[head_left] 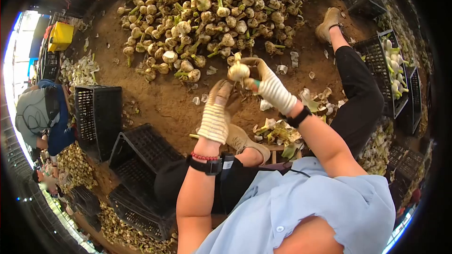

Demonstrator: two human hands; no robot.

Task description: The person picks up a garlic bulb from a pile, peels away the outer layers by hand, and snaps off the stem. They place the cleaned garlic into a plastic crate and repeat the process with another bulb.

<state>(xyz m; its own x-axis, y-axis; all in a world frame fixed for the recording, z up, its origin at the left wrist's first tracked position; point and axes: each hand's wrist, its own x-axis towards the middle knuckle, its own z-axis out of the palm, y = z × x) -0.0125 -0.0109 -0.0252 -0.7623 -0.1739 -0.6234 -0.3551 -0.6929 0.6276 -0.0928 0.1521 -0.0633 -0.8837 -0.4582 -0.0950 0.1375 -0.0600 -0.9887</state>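
Note:
My right hand [272, 86], in a cream striped glove with brown-stained fingertips, pinches a pale garlic bulb [238, 71] from its right side. A short stem stub points up from the bulb. Just below and left of it is my left hand [215, 113], gloved alike, its fingers raised and its thumb apart and blurred. Nothing shows in that left hand, which is partly seen from the back. Beyond both hands lies a big heap of soil-stained garlic bulbs [207, 19] with cut stems.
Black plastic crates [98, 121] stand at the left; another crate [380, 73] on the right holds trimmed garlic. Loose peelings [282, 134] lie by my shoe [242, 140]. A yellow container [61, 36] is at the far left, near another person [42, 115] bending over.

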